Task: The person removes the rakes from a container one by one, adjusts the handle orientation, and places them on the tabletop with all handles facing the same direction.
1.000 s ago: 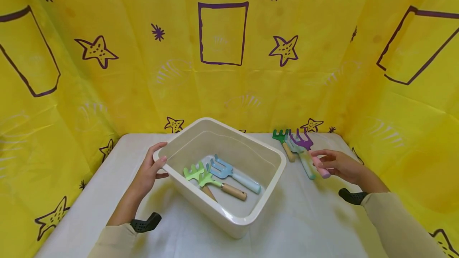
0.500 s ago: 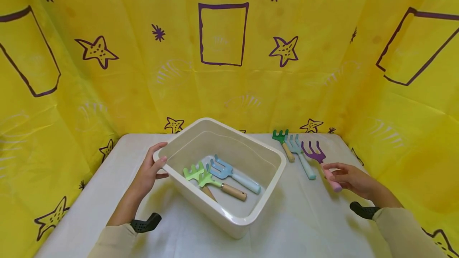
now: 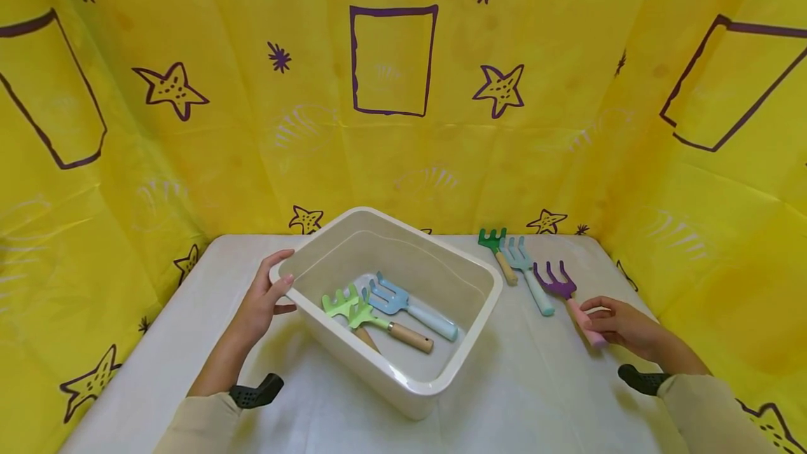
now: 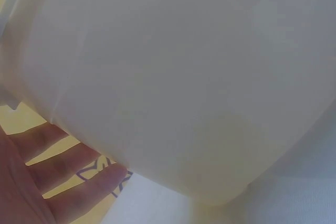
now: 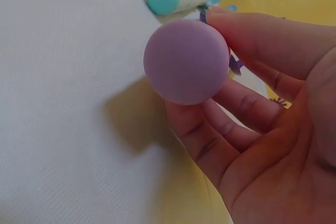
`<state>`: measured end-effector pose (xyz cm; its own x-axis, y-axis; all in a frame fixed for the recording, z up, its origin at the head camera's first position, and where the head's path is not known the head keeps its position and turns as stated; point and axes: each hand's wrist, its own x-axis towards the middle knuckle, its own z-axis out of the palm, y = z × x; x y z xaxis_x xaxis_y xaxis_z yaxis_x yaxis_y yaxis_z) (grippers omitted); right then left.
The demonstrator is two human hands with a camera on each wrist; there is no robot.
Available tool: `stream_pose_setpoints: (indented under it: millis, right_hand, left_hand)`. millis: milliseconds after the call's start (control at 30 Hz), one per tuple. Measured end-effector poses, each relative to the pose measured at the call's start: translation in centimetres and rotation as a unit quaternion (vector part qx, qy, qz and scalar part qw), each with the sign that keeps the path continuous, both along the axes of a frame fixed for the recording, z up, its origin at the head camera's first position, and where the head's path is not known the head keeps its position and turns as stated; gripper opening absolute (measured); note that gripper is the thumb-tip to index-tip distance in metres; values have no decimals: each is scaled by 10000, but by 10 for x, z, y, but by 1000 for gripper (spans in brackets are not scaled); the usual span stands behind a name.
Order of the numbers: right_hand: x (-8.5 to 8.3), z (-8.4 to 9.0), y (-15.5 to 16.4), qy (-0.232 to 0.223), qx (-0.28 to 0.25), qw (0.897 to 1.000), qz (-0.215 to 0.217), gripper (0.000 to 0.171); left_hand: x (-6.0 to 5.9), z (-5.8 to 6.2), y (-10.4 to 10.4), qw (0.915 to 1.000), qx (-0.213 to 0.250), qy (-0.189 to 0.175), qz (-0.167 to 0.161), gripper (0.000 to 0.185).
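My left hand grips the left corner of a cream plastic bin, thumb over the rim and fingers outside. Inside the bin lie a blue hand rake and two light green hand rakes with wooden handles, the upper one crossing the other. On the right, my right hand pinches the pink handle of a purple hand rake, its tines pointing away. In the right wrist view, the handle's round lilac end sits between thumb and fingers. Whether this rake touches the table cannot be told.
Left of the purple rake, a dark green hand rake with a wooden handle and a pale blue hand rake lie side by side on the white-covered table. Yellow patterned sheets hang around the back and sides.
My right hand has drawn the purple rake right and toward me, away from the pale blue rake it overlapped. The left hand and bin have stayed put.
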<state>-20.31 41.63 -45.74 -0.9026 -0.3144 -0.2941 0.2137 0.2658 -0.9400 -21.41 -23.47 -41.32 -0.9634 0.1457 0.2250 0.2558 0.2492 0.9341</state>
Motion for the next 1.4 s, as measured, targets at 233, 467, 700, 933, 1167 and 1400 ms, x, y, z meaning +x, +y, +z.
stream_pose_setpoints:
  millis: [233,467,700,933,1167,1400]
  right_hand:
    - [0,-9,-3,129,588,9972,-440,46]
    - [0,-11,-6,88,1012,9927,-653,53]
    - [-1,-9,-8,108,1076,9922,-626,59]
    - [-1,-7,-10,130,1314,9890,-670,58]
    - [-1,-3,-12,250,1541,9857,-634,54]
    - [-1,0,-15,258,1714,9829,-623,54]
  left_hand:
    - [1,1,0,10000,42,-21,-23,51]
    - [0,0,0,10000,0,-3,-18,50]
    - [0,0,-1,10000,-34,15,-4,50]
    - [-2,0,-1,10000,-90,12,-4,49]
    - [-1,1,0,10000,-33,16,-12,50]
    - [1,1,0,10000,30,3,-13,50]
